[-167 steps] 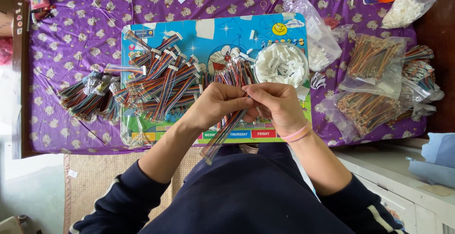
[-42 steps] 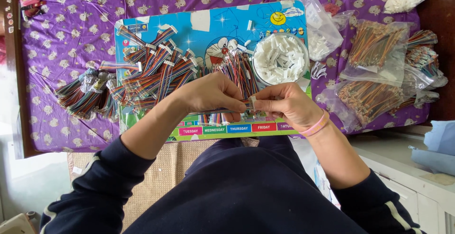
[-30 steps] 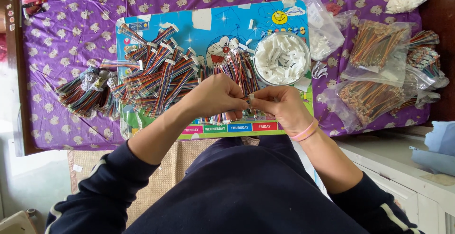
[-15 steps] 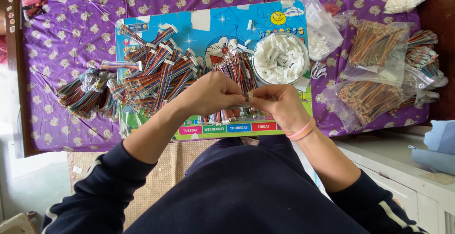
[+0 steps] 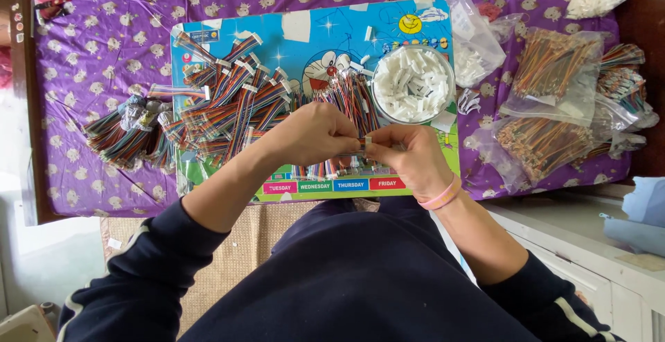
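Bowl (image 5: 377, 100) right of wire bundles (image 5: 232, 103) (both on board (image 5: 298, 27)).

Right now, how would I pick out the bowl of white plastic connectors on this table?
Start at the blue cartoon board lying on the purple cloth. Near its upper right part sits a round clear bowl, just above the right hand. It alone holds loose white connector pieces; everything around it is multicoloured wire bundles or bags.
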